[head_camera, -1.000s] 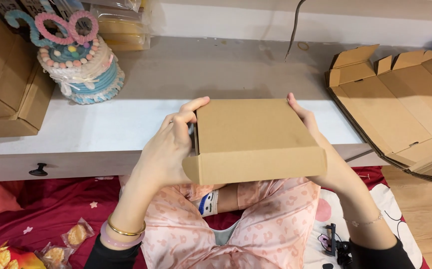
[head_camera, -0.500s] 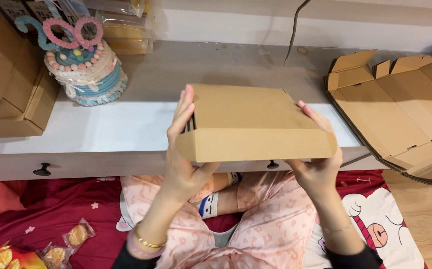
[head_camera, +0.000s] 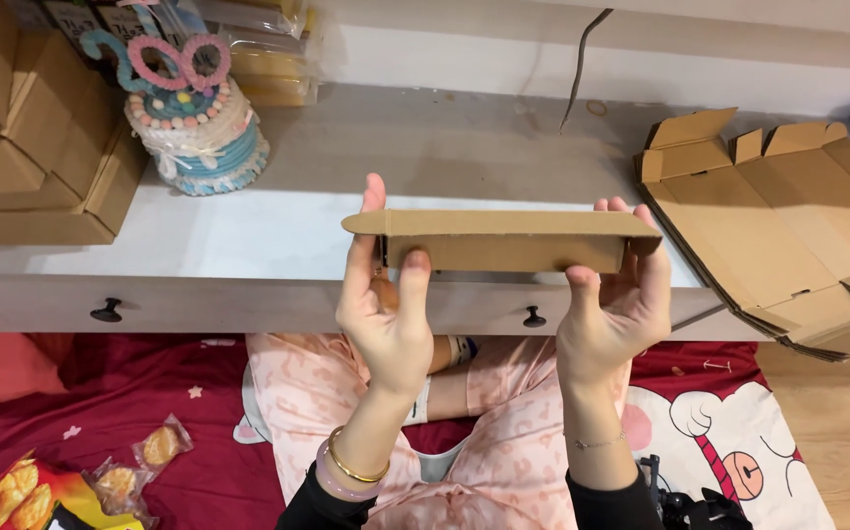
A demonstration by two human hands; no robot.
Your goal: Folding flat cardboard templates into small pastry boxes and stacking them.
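Fingers (head_camera: pixel 374 211) of both hands gripping a folded box (head_camera: pixel 503 240), held edge-on above the lap.

Left hand (head_camera: pixel 386 304) is closing on the box's left end, fingers behind, thumb pressing the near face; right hand (head_camera: pixel 616 304) is clasping the right end likewise. The box is hovering just in front of the desk (head_camera: pixel 278 236). Far left, a cake model (head_camera: pixel 194 123) is sitting beside stacked boxes (head_camera: pixel 23 147); flat cartons (head_camera: pixel 778 226) are lying at right; snack packets (head_camera: pixel 111 471) are lying near left.
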